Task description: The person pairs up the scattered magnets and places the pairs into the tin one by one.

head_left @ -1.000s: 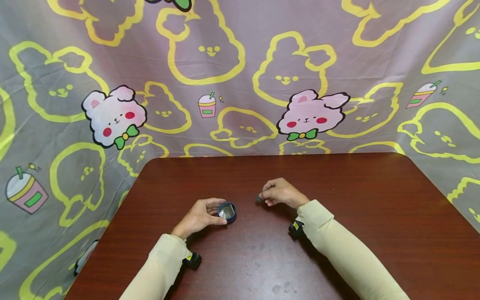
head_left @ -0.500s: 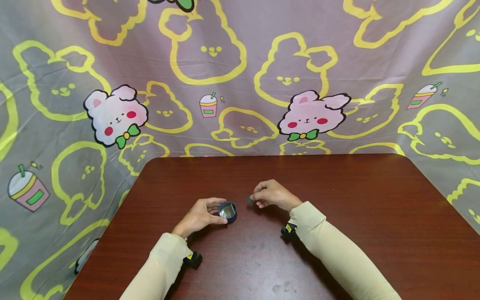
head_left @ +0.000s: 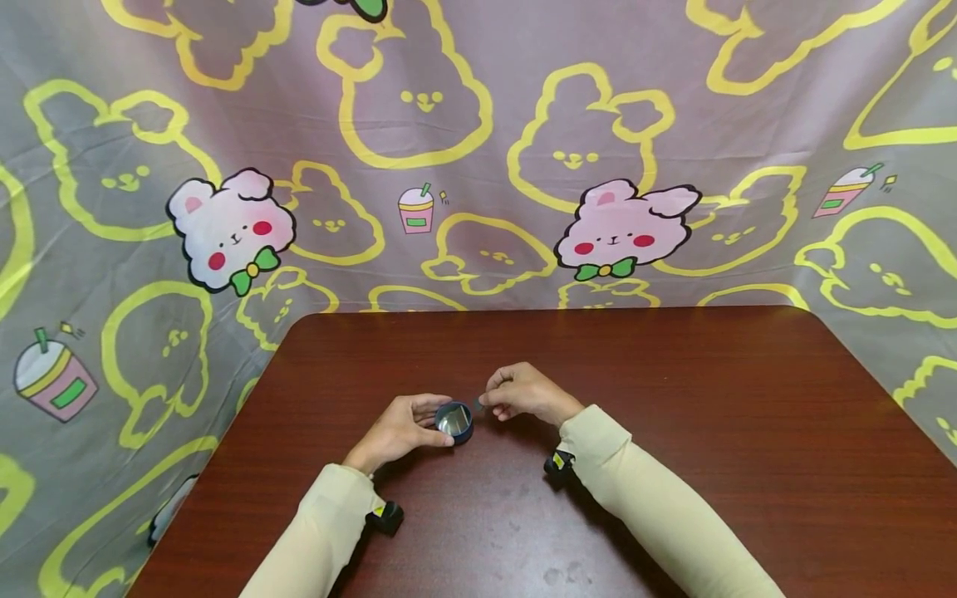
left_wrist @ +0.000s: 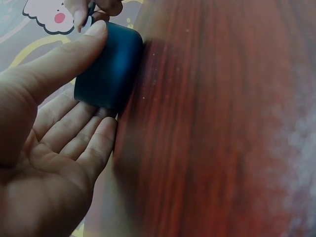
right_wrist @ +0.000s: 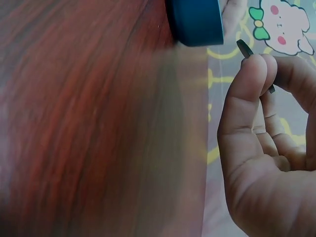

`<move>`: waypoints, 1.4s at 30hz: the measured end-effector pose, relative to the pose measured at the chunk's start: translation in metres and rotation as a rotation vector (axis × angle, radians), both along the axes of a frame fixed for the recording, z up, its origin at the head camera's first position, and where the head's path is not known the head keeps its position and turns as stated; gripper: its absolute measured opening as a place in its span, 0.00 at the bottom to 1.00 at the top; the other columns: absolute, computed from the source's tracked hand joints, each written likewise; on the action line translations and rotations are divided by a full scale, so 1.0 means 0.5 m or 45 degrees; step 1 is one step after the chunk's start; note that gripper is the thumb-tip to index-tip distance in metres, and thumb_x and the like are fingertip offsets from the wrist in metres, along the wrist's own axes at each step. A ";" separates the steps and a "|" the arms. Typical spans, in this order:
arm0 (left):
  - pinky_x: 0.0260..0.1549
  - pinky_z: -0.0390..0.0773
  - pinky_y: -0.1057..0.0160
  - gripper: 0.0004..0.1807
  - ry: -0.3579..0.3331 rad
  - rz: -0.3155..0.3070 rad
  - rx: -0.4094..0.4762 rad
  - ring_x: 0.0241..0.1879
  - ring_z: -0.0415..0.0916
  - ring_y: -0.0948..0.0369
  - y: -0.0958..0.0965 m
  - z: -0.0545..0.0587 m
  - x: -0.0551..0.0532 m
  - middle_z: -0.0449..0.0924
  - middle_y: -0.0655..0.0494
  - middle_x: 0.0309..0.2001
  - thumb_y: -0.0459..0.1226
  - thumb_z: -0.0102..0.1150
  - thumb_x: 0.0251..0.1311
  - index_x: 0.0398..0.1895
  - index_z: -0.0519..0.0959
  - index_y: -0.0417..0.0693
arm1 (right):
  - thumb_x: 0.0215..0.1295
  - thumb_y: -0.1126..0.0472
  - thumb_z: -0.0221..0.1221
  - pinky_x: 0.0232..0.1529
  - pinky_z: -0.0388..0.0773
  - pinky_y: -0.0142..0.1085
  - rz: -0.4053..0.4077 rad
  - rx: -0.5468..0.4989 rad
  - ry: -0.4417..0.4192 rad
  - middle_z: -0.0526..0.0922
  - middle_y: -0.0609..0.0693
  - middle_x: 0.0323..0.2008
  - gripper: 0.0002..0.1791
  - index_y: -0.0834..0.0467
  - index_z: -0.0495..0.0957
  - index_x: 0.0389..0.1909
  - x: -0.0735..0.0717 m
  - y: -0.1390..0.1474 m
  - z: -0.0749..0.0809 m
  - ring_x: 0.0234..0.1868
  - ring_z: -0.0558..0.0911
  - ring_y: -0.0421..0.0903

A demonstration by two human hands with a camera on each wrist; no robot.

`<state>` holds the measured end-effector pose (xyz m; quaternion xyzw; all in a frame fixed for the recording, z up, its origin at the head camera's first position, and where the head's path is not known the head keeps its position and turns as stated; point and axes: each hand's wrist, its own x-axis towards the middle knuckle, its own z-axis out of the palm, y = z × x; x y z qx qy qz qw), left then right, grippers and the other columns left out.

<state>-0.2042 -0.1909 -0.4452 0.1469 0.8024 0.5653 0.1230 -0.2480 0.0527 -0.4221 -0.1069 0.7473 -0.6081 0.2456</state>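
A short round dark-blue container [head_left: 453, 423], shiny inside, stands on the table with its open top visible in the head view. My left hand [head_left: 404, 428] holds it from the left side, thumb at the near side and fingers behind. The smooth blue outer wall [left_wrist: 111, 64] shows in the left wrist view. Just right of the container is my right hand [head_left: 529, 393], pinching a thin dark disc [right_wrist: 243, 48] between thumb and forefinger. The disc is apart from the container rim, tilted on edge. Most of its face is hidden by the fingertips.
The dark reddish-brown wooden table [head_left: 673, 390] spreads around both hands. Behind and beside it hangs a grey-pink cloth [head_left: 493, 100] printed with yellow outlines and rabbit faces. A black wrist camera [head_left: 385, 518] sits below the left sleeve cuff.
My right hand has moved left with the pinched disc, coming close to the container. The left hand and the container have stayed in place.
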 end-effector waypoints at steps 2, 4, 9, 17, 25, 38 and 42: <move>0.58 0.76 0.52 0.34 0.000 -0.004 0.005 0.57 0.77 0.45 -0.001 -0.001 -0.001 0.80 0.36 0.56 0.27 0.76 0.48 0.60 0.75 0.27 | 0.57 0.69 0.67 0.25 0.80 0.32 -0.002 -0.002 0.005 0.78 0.50 0.22 0.06 0.65 0.78 0.31 0.001 -0.006 0.000 0.20 0.78 0.40; 0.58 0.76 0.52 0.33 -0.001 -0.006 0.011 0.57 0.77 0.44 -0.002 -0.001 -0.001 0.80 0.36 0.56 0.27 0.76 0.48 0.60 0.74 0.27 | 0.56 0.70 0.67 0.25 0.80 0.32 -0.006 -0.004 0.010 0.78 0.50 0.22 0.06 0.65 0.78 0.31 0.003 -0.012 -0.001 0.19 0.77 0.40; 0.58 0.76 0.52 0.33 -0.005 -0.007 0.005 0.57 0.77 0.45 -0.002 -0.002 -0.002 0.80 0.36 0.56 0.27 0.76 0.48 0.60 0.75 0.27 | 0.56 0.70 0.67 0.23 0.80 0.31 -0.001 0.011 0.026 0.79 0.51 0.22 0.06 0.66 0.79 0.31 0.008 -0.026 -0.004 0.18 0.77 0.40; 0.59 0.76 0.53 0.34 -0.033 -0.016 0.009 0.58 0.76 0.45 -0.002 -0.002 -0.002 0.79 0.36 0.57 0.27 0.76 0.49 0.61 0.74 0.28 | 0.56 0.70 0.67 0.24 0.80 0.33 -0.008 0.042 0.029 0.80 0.52 0.21 0.06 0.65 0.78 0.31 0.008 -0.038 -0.009 0.19 0.78 0.42; 0.59 0.75 0.52 0.34 -0.028 -0.010 0.000 0.58 0.77 0.45 -0.004 -0.004 -0.004 0.79 0.36 0.57 0.27 0.76 0.49 0.61 0.74 0.28 | 0.55 0.71 0.67 0.23 0.79 0.32 -0.024 0.055 0.057 0.79 0.53 0.21 0.05 0.66 0.79 0.30 0.008 -0.044 -0.010 0.18 0.77 0.41; 0.59 0.76 0.52 0.34 -0.039 -0.019 0.009 0.58 0.76 0.45 -0.006 0.001 -0.003 0.78 0.36 0.57 0.27 0.75 0.50 0.61 0.73 0.28 | 0.56 0.70 0.66 0.23 0.78 0.30 0.004 0.037 0.053 0.78 0.50 0.20 0.04 0.65 0.80 0.30 0.013 -0.066 -0.006 0.20 0.76 0.41; 0.58 0.76 0.54 0.34 -0.049 -0.020 0.006 0.58 0.76 0.46 -0.006 0.001 -0.002 0.78 0.37 0.58 0.28 0.75 0.50 0.62 0.74 0.28 | 0.56 0.68 0.67 0.21 0.77 0.30 0.017 0.089 0.122 0.76 0.49 0.18 0.05 0.64 0.81 0.31 0.016 -0.077 -0.006 0.18 0.75 0.40</move>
